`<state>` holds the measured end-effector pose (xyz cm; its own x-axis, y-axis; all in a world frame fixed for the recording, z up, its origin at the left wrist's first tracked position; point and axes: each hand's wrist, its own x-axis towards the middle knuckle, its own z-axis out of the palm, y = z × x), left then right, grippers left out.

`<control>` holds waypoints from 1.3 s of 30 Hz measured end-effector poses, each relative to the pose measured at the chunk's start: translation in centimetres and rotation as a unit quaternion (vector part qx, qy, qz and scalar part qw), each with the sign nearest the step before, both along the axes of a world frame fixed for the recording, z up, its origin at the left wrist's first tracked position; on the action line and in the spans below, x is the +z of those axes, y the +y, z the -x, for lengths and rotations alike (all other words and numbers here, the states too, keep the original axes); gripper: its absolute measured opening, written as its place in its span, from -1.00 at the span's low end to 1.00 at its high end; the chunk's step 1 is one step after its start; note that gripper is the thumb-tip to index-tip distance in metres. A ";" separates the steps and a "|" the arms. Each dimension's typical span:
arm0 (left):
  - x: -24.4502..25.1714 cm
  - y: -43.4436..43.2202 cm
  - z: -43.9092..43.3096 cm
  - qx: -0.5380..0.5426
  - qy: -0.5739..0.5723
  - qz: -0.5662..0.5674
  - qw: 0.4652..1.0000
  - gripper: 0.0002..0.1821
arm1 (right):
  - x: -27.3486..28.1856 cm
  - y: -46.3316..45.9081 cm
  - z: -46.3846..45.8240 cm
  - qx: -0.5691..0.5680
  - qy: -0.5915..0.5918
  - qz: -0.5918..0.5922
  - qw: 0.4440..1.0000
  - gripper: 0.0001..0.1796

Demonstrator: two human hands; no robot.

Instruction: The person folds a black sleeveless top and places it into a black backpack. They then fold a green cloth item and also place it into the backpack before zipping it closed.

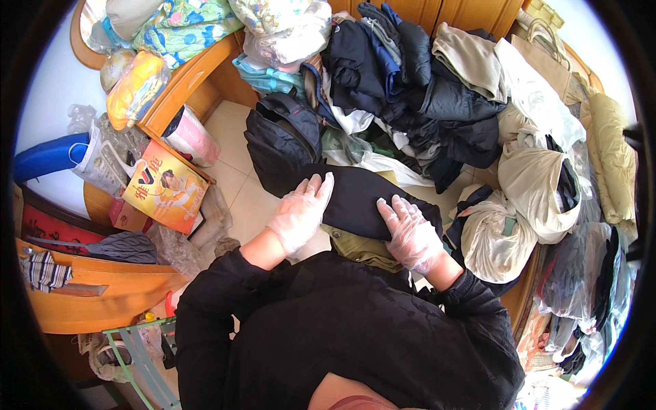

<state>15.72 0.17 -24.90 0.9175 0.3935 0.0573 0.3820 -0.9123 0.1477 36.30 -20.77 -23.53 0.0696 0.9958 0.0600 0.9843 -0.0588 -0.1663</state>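
Note:
A folded black garment (353, 205) lies across the person's lap. My left hand (302, 212), in a clear plastic glove, rests flat on its left part, with the fingers nearly together. On its right part lies my right hand (412, 233), gloved the same way, fingers slightly bent and a little apart. Under the black garment shows an olive-green garment (364, 248) with a button. Just beyond my left hand stands a black backpack (282, 141). A large heap of dark clothes (379, 66) is piled beyond the lap.
Cream cloth bundles (538, 189) stand at the right, beside plastic-bagged clothes (569, 271). At the left are a wooden desk (177, 92), a yellow-orange paper bag (166, 187) bearing writing and a green metal rack (123, 353). A beige tote bag (543, 61) stands at the back right.

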 end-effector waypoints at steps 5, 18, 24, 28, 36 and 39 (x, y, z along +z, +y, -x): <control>0.7 0.8 -0.4 -0.017 -0.042 0.000 0.999 -0.36 | 1.5 0.8 -1.3 0.009 0.044 0.022 0.999 -0.26; 21.2 6.5 -2.2 0.127 0.140 0.208 0.960 -0.48 | 15.4 8.9 -9.4 0.049 0.431 0.077 0.898 -0.47; 23.1 6.2 -1.3 0.111 0.088 0.331 0.933 -0.52 | 12.8 10.4 -11.3 0.125 0.480 0.080 0.865 -0.51; 22.9 5.6 -2.3 0.102 0.148 0.145 0.973 -0.67 | 8.5 12.3 -10.4 0.264 0.286 -0.062 0.919 -0.77; 21.3 1.7 -2.0 -0.285 -0.090 -0.092 0.950 -0.74 | 3.3 14.4 -4.1 0.086 0.726 -0.168 0.661 -0.77; 21.5 2.4 -1.4 -0.016 -0.082 0.382 0.921 -0.69 | 5.1 13.1 -1.6 -0.047 0.904 -0.034 0.423 -0.71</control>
<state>17.10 2.58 -3.40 0.9332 0.3488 -0.0859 0.2718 -0.5294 0.8036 37.86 -7.67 -18.43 0.1020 0.9837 -0.1483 -0.7618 -0.0186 -0.6475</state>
